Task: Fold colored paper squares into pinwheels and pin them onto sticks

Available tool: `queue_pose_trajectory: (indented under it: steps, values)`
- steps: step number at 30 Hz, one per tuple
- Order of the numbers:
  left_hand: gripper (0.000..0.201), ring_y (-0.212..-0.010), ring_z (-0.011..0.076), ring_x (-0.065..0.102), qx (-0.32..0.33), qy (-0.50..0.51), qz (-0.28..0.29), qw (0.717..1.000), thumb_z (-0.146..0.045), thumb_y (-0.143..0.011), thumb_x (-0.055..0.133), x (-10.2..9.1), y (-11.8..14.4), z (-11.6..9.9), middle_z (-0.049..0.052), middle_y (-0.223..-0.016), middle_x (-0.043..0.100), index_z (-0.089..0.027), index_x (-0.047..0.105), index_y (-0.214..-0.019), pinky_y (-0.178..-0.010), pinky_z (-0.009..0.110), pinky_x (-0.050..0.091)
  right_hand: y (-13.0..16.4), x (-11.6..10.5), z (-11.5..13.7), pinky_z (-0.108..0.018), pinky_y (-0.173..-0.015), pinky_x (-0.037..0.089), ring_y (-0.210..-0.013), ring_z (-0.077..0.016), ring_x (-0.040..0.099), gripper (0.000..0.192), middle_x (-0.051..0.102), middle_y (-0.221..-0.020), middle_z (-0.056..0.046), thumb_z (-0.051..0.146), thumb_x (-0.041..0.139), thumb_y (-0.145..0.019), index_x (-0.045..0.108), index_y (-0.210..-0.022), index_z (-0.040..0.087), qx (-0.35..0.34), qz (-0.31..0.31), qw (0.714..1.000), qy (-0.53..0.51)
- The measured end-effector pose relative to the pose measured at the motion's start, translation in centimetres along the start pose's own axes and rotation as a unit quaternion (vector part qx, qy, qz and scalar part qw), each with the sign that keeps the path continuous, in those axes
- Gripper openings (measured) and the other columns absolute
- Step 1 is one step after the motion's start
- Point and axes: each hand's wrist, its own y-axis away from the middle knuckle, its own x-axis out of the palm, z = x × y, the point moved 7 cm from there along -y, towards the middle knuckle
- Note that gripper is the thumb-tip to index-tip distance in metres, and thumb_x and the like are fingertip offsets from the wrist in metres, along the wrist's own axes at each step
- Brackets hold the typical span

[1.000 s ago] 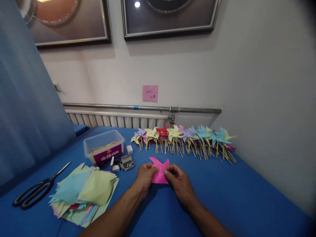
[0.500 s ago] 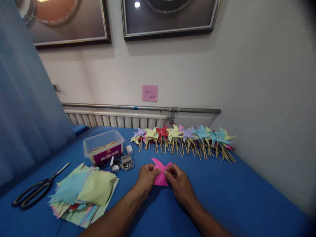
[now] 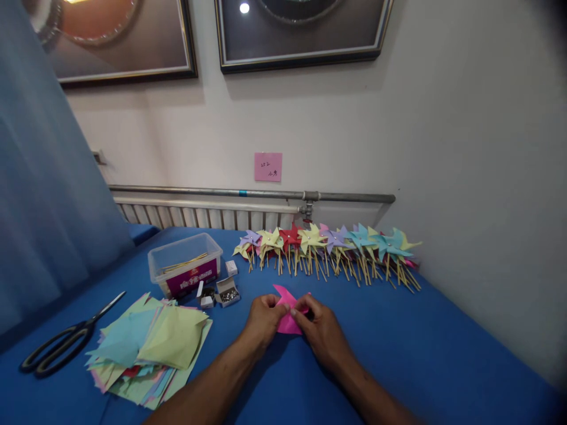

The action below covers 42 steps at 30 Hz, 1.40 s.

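Observation:
A bright pink paper pinwheel (image 3: 289,323) is held between my two hands above the blue tablecloth. My left hand (image 3: 264,319) pinches its left side with thumb and forefinger. From the right, my right hand (image 3: 319,324) pinches the paper near the centre, its thumb close to the left thumb. One pointed blade sticks up at the top left, and the lower part hangs below the fingertips. The fingers hide the pinwheel's middle and most of its right blade. No stick shows on it.
Finished pinwheels on sticks (image 3: 310,248) lie in a row along the back. To the left are a plastic tub (image 3: 186,265) with sticks, an open box of metal pins (image 3: 228,293), smaller boxes, a stack of coloured paper (image 3: 150,348) and black-handled scissors (image 3: 73,339).
My right hand has shifted slightly left, bringing its fingertips nearer to the left thumb and covering more of the pink paper's right blade. The left hand keeps its pinch.

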Motion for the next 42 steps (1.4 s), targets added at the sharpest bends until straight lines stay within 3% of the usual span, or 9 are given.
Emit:
queue_pose_trajectory:
  steps: [16, 19, 23, 37, 42]
  values:
    - [0.027, -0.044, 0.0075, 0.037, -0.026, 0.044, 0.003, 0.999, -0.032, -0.056, 0.074, 0.2, 0.3, -0.1, -0.005, -0.048, 0.049, -0.017, 0.052, -0.055, -0.048, 0.023, 0.026, 0.1, 1.2, -2.2, -0.025, -0.057, 0.039, -0.061, -0.0139, 0.050, 0.017, 0.055, -0.068, 0.003, 0.036, 0.056, -0.087, 0.058, -0.080, 0.021, 0.062, -0.010, 0.994, -0.093]
    - [0.026, -0.044, 0.0076, 0.038, -0.030, 0.046, -0.001, 0.999, -0.031, -0.055, 0.075, 0.1, 0.3, 0.0, -0.005, -0.048, 0.049, -0.017, 0.053, -0.056, -0.047, 0.023, 0.027, 0.2, 1.2, -2.3, -0.025, -0.055, 0.039, -0.059, -0.0141, 0.051, 0.020, 0.056, -0.069, 0.004, 0.038, 0.057, -0.086, 0.059, -0.095, 0.021, 0.073, -0.025, 0.992, -0.097]
    - [0.026, -0.044, 0.0078, 0.041, -0.033, 0.057, 0.008, 0.998, -0.031, -0.055, 0.077, 0.3, 0.3, 0.0, -0.003, -0.049, 0.053, -0.015, 0.058, -0.060, -0.047, 0.022, 0.030, 0.3, 1.3, -2.2, -0.025, -0.053, 0.040, -0.057, -0.0150, 0.052, 0.039, 0.058, -0.068, 0.004, 0.042, 0.057, -0.087, 0.056, -0.119, 0.021, 0.083, -0.021, 0.990, -0.114]
    - [0.025, -0.043, 0.0072, 0.039, -0.034, 0.052, 0.006, 0.998, -0.029, -0.053, 0.076, 0.3, 0.3, 0.0, -0.003, -0.048, 0.051, -0.016, 0.054, -0.056, -0.047, 0.023, 0.027, 0.1, 1.4, -2.5, -0.025, -0.054, 0.042, -0.059, -0.0146, 0.054, 0.031, 0.065, -0.078, 0.000, 0.044, 0.057, -0.087, 0.063, -0.106, 0.020, 0.070, -0.016, 0.990, -0.121]
    - [0.016, -0.043, 0.0086, 0.042, -0.074, 0.037, 0.023, 0.996, -0.020, -0.050, 0.073, 0.2, 0.7, -0.7, -0.002, -0.047, 0.053, -0.015, 0.059, -0.056, -0.046, 0.022, 0.029, -0.2, 1.3, -2.0, -0.025, -0.056, 0.043, -0.062, -0.0149, 0.055, 0.022, 0.064, -0.077, 0.000, 0.037, 0.059, -0.083, 0.063, -0.097, 0.020, 0.063, 0.001, 0.985, -0.163]
